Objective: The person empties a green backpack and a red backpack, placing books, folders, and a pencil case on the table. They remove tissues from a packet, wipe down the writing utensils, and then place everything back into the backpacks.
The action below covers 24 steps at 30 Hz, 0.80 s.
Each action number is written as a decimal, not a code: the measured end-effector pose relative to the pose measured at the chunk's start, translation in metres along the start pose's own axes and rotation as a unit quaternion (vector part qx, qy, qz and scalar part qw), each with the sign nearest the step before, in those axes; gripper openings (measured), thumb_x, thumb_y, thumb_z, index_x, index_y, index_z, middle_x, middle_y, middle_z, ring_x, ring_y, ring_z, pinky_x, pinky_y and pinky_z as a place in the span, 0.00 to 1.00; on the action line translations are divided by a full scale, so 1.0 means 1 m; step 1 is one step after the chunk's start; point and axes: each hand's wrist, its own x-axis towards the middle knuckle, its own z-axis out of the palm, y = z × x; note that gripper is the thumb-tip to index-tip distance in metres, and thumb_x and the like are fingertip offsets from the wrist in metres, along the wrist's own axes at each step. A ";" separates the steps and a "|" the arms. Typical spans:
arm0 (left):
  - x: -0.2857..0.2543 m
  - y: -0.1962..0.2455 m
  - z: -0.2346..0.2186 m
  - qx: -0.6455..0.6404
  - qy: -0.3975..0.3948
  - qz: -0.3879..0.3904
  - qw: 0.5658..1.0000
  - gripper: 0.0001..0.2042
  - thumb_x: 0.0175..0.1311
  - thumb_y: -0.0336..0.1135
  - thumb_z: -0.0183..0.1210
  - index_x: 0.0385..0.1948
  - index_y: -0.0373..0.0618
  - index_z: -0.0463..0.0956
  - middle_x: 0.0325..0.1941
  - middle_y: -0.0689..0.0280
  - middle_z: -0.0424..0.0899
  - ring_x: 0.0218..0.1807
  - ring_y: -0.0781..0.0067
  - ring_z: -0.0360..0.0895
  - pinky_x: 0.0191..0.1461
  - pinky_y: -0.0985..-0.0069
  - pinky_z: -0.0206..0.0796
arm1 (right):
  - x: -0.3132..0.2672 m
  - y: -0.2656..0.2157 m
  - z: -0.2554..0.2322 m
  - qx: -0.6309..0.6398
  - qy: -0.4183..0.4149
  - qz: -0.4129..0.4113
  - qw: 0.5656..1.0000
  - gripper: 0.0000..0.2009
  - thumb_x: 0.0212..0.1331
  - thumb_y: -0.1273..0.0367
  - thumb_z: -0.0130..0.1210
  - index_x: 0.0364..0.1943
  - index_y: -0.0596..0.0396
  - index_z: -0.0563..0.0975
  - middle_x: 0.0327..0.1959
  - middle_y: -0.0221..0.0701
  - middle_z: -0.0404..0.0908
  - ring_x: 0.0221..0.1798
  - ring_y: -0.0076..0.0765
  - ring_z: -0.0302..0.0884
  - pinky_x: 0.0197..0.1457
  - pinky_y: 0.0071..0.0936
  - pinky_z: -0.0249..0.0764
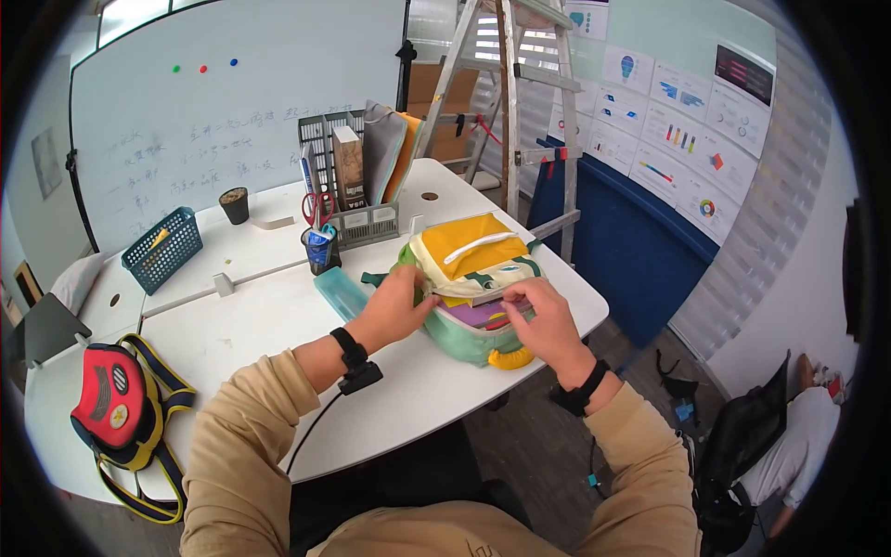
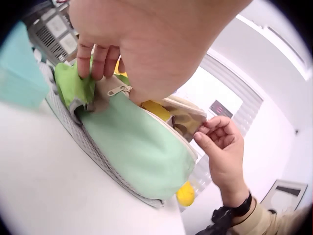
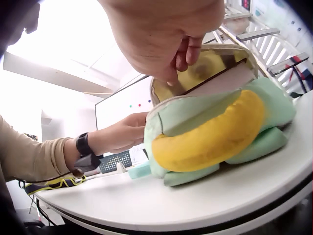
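Note:
A mint-green backpack [image 1: 469, 342] with a yellow and cream front lies on the white table, its main opening partly unzipped. Inside show a purple item [image 1: 469, 313] and, in the right wrist view, a pale flat item [image 3: 227, 81]. My left hand [image 1: 394, 306] grips the bag's edge at one end of the opening, beside the zipper pull [image 2: 117, 90] in the left wrist view. At the other end, my right hand [image 1: 548, 325] pinches the rim of the raised flap [image 2: 188, 115]. A yellow banana-shaped handle [image 3: 210, 134] curves across the bag's near end.
Left of the bag lies a light-blue case [image 1: 345, 295]; behind stand a pen cup [image 1: 321, 251] and a grey file rack [image 1: 371, 223]. A red backpack [image 1: 116, 399] and a teal basket [image 1: 163, 251] are at the left. A ladder [image 1: 513, 121] stands beyond the table.

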 end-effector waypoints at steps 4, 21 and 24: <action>0.001 -0.020 0.023 -0.094 -0.010 -0.044 0.995 0.16 0.77 0.34 0.72 0.54 0.32 0.78 0.46 0.53 0.91 0.48 0.59 0.92 0.54 0.63 0.85 | 0.003 -0.006 0.003 -0.039 0.001 -0.046 0.998 0.17 0.65 0.74 0.72 0.56 0.59 0.82 0.55 0.44 0.87 0.60 0.56 0.85 0.66 0.46 0.82; 0.002 -0.029 0.037 -0.173 -0.004 -0.134 0.976 0.12 0.79 0.37 0.71 0.48 0.35 0.84 0.42 0.63 0.92 0.43 0.74 0.89 0.50 0.73 0.81 | 0.023 0.003 0.031 -0.050 -0.028 -0.089 0.994 0.08 0.71 0.76 0.62 0.46 0.57 0.90 0.40 0.48 0.91 0.46 0.61 0.89 0.55 0.52 0.84; 0.002 -0.024 0.026 -0.151 -0.012 -0.141 0.978 0.11 0.78 0.36 0.72 0.47 0.35 0.86 0.40 0.63 0.93 0.40 0.73 0.89 0.48 0.73 0.81 | 0.025 0.008 0.036 -0.044 -0.015 -0.094 0.994 0.10 0.70 0.76 0.61 0.48 0.54 0.92 0.39 0.47 0.91 0.45 0.60 0.89 0.53 0.53 0.85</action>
